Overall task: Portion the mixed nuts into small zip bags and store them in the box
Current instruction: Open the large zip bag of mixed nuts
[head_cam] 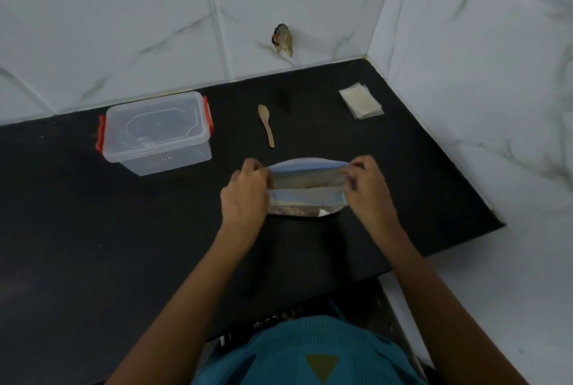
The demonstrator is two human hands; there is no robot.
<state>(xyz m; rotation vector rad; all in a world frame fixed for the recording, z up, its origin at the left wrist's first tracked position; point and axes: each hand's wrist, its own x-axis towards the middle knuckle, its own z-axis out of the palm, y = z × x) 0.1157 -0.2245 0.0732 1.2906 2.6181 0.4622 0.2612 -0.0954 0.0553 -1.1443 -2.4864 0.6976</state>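
Head view is showing the left hand (248, 186) and right hand (366, 181) each pinching an end of the nut pouch (307, 180), standing on the counter (124, 229) with its mouth spread. Tugging unevenly is risking tipping it, spilling its contents while the zip bags (361, 99) are lying well apart, far right

Pouch: grey-blue foil zip pouch of nuts (307, 189), upright mid-counter, mouth pulled wide, nuts just showing inside.
Bags: small clear plastic zip bags (361, 100), stacked flat, two o'clock of the pouch.
Box: clear plastic box with red clips (158, 133), lid on, ten o'clock.
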